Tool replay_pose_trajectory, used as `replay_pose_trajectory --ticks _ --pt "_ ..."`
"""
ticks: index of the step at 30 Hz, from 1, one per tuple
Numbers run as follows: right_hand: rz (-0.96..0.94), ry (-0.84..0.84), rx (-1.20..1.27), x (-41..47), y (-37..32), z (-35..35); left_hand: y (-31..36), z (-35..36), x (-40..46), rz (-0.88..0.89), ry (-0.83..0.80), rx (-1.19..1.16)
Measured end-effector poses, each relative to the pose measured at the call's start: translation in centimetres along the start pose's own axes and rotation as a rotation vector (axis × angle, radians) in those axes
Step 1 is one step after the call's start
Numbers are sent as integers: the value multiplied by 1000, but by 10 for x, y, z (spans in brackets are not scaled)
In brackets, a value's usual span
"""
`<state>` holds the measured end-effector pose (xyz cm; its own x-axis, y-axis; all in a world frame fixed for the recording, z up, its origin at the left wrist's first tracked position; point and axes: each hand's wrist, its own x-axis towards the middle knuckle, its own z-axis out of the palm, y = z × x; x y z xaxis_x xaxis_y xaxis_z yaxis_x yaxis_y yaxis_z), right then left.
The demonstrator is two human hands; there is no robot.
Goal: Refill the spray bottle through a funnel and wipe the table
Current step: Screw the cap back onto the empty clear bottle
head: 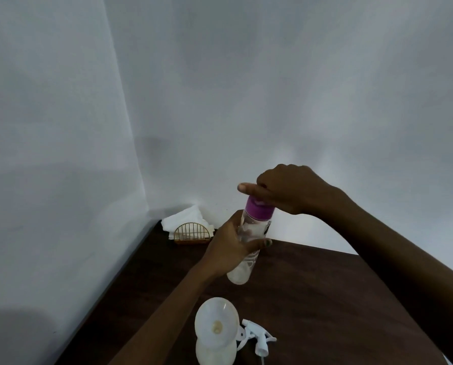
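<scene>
A clear water bottle (242, 267) with a purple cap (258, 208) is held above the dark wooden table (312, 299). My left hand (229, 250) grips its body around the middle. My right hand (286, 189) grips the purple cap from above, fingers curled over it. Near the front edge stands the white spray bottle (209, 350) with a white funnel (216, 324) seated in its neck. The white spray trigger head (258, 338) lies on the table just right of it, its tube pointing toward me.
A gold wire napkin holder (192, 234) with white napkins (184, 216) sits in the far left corner of the table, against the white walls. The table's left edge runs along the wall.
</scene>
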<state>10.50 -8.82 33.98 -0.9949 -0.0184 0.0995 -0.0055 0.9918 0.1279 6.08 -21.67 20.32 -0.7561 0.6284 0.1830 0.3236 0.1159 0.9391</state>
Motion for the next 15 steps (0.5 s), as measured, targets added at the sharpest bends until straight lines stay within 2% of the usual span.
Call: replay_pose_trajectory --ticks 1,3,7,9,15 --pt "20 20 -43 1 0 0 0 1 -1 4 -8 10" --pt "15 12 33 1 3 -3 1 0 -1 -1 -16 0" --pt "-155 -224 455 -2 13 -7 4 -3 -3 -14 -11 -42" --pt "-218 -250 464 -2 15 -4 4 -3 -3 -8 -12 -44" --pt "-229 -162 415 3 16 7 3 1 -3 -14 -18 -64"
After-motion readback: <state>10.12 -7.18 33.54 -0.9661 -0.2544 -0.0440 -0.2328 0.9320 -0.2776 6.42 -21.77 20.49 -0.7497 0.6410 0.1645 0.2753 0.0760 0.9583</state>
